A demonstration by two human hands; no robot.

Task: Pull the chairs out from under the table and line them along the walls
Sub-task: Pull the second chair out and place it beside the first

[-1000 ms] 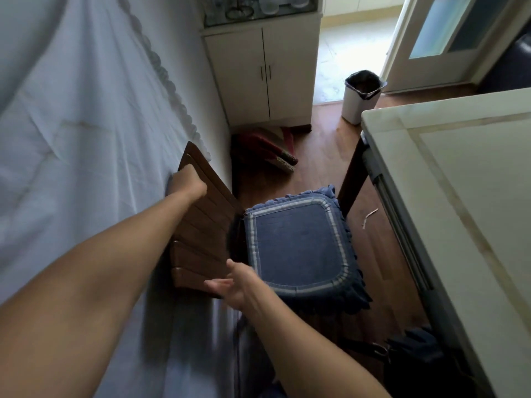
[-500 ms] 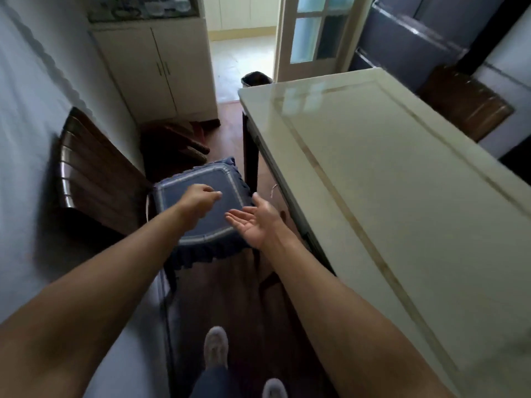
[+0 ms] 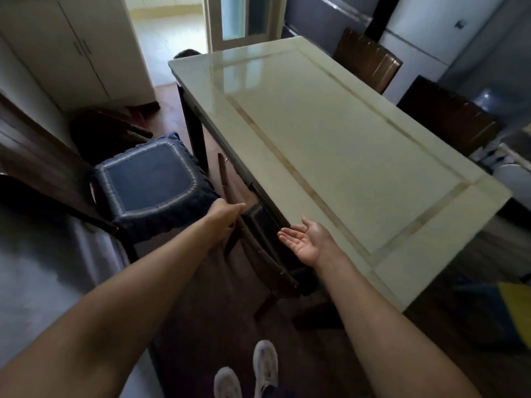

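A dark wooden chair with a blue cushion [image 3: 149, 182] stands against the left wall, its backrest [image 3: 37, 156] to the wall. A second dark chair [image 3: 258, 254] is tucked under the near long side of the cream table [image 3: 330, 145]; only its curved top rail and part of its seat show. My left hand [image 3: 225, 212] is closed around that top rail. My right hand [image 3: 304, 239] hovers palm up, fingers apart, just above the chair by the table edge. Two more brown chair backs, one [image 3: 370, 61] and another [image 3: 451, 113], stand at the table's far side.
A white cupboard [image 3: 71, 50] stands at the back left, with red-brown items [image 3: 115, 127] on the floor before it. A doorway [image 3: 169, 33] opens beyond. A white fridge [image 3: 425, 38] is at the back right. My feet [image 3: 247, 372] are on the wooden floor.
The view swung right from the wall chair to the table. My left hand left the cushioned chair and closed on the tucked chair's top rail. My right hand stayed open, palm up.
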